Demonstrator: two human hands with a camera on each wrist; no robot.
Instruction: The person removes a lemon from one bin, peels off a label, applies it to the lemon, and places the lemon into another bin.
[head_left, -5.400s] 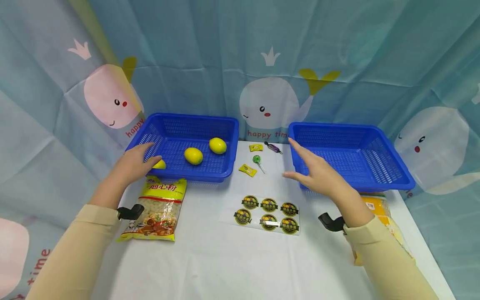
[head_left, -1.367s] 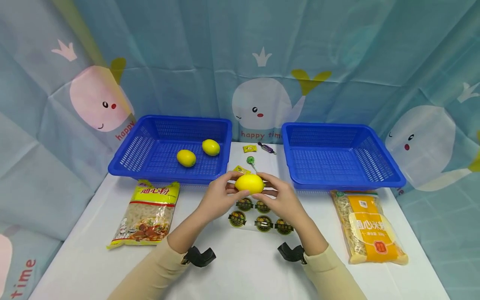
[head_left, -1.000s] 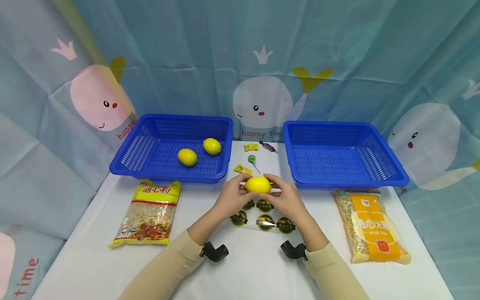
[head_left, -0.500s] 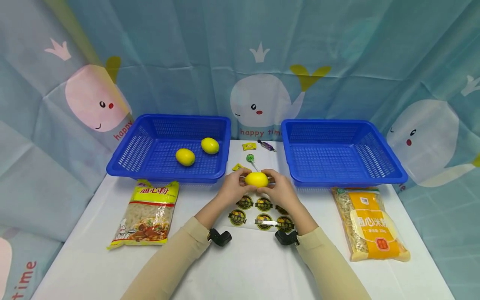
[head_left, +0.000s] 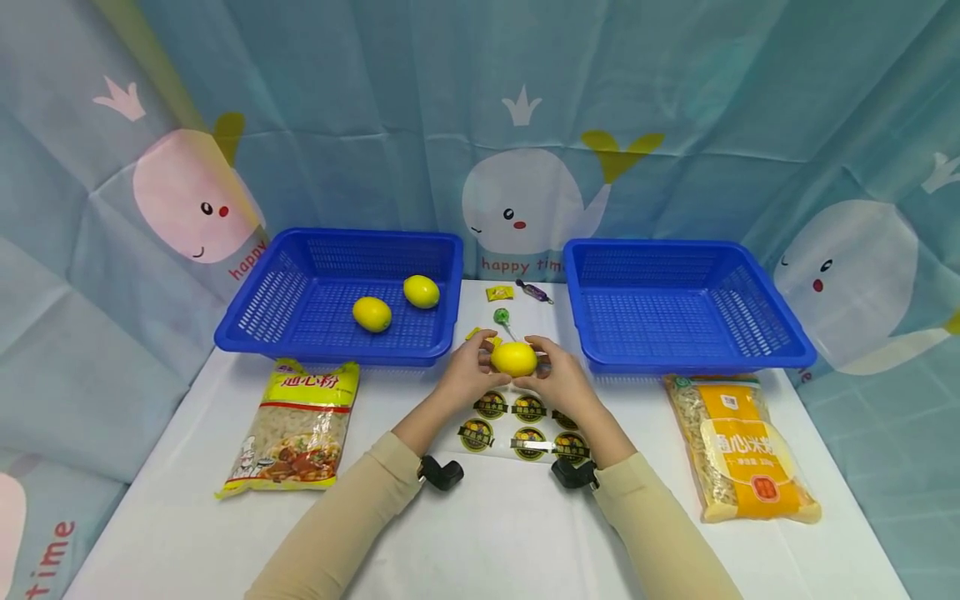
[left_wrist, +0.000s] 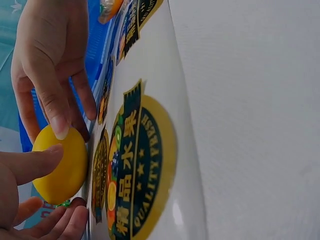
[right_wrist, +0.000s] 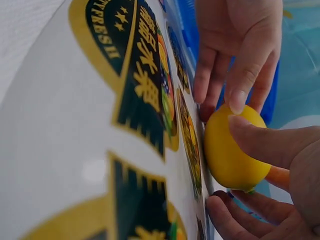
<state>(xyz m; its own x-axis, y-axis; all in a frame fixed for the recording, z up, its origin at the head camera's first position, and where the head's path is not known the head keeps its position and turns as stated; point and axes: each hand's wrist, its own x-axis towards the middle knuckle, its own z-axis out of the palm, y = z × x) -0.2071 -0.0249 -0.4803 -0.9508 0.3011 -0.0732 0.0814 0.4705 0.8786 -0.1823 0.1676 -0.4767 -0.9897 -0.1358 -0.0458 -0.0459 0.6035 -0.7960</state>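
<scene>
Smooth yellow lemon (head_left: pixel 514 359) gripped from both sides

Just below the centre of the frame, left hand (head_left: pixel 467 379) and right hand (head_left: pixel 561 383) hold it between thumbs and fingers. It is oval, bright and unmarked where visible, with a greenish nub (right_wrist: pixel 250 191) at its lower end in the right wrist view. 2 similar lemons (head_left: pixel 372 314) lie centre left.

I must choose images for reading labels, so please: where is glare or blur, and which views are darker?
Head view: brightest, white glare on the sticker sheet; left wrist view: darker, small reflection on the sheet, clear outline on the lemon; right wrist view: also darker, pale glare on the sheet, nearest sticker slightly soft.
</scene>
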